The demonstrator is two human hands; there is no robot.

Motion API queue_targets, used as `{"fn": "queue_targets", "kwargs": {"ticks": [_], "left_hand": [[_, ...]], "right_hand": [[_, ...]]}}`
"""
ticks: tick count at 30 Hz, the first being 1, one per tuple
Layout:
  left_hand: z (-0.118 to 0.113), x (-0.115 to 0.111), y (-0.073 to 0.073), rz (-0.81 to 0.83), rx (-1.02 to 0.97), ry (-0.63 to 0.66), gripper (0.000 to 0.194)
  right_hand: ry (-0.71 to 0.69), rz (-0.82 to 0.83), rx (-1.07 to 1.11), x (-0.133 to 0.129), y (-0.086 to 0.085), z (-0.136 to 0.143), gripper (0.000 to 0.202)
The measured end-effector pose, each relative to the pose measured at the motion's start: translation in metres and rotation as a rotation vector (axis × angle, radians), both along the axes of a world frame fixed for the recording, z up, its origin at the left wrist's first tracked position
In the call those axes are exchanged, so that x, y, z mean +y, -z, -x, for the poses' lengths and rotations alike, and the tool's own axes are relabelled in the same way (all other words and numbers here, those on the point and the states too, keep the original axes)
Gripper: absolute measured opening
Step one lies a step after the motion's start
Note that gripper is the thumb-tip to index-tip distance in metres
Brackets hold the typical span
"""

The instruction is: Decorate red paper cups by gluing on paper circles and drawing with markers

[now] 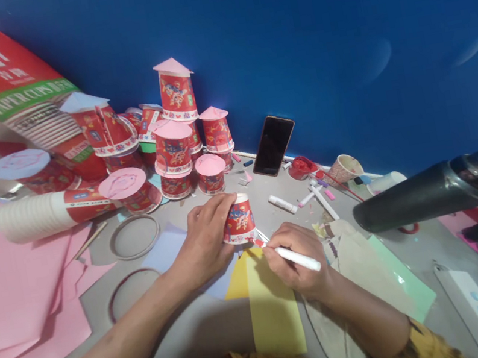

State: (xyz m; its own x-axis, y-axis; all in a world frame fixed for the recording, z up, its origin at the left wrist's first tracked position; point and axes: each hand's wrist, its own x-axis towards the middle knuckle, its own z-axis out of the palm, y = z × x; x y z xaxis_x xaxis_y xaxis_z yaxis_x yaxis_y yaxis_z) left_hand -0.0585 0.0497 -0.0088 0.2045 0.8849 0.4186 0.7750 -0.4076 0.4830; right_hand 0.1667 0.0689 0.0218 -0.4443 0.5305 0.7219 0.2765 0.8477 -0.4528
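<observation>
A red printed paper cup (241, 218) stands upside down before me, its white rim toward the table. My left hand (209, 233) closes around its left side. In my right hand (300, 248) is a white marker pen (299, 259), its red end close to the cup's lower rim; I cannot tell whether the tip touches. Yellow paper (275, 313) and pale blue paper (165, 246) lie below my hands. Behind the held cup stand several similar cups with pink paper tops, among them a small one (211, 174) and a stacked one (178, 94).
Pink paper sheets (11, 272) and a column of nested cups (32, 218) lie at left, near two rings (114, 242). A phone (274, 145) leans on the blue partition (334, 35). To the right are a dark flask (411, 199), a glue stick (283, 204) and a power strip (475, 304).
</observation>
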Motion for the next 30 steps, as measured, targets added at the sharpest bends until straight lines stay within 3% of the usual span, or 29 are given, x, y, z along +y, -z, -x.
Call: {"fn": "queue_targets", "kwargs": {"ticks": [30], "left_hand": [[-0.0007,-0.0006,0.0015,-0.042,0.027,-0.004,0.076]], "right_hand": [[0.007,0.0,0.001,-0.0007,0.0003,0.0015,0.012]]}}
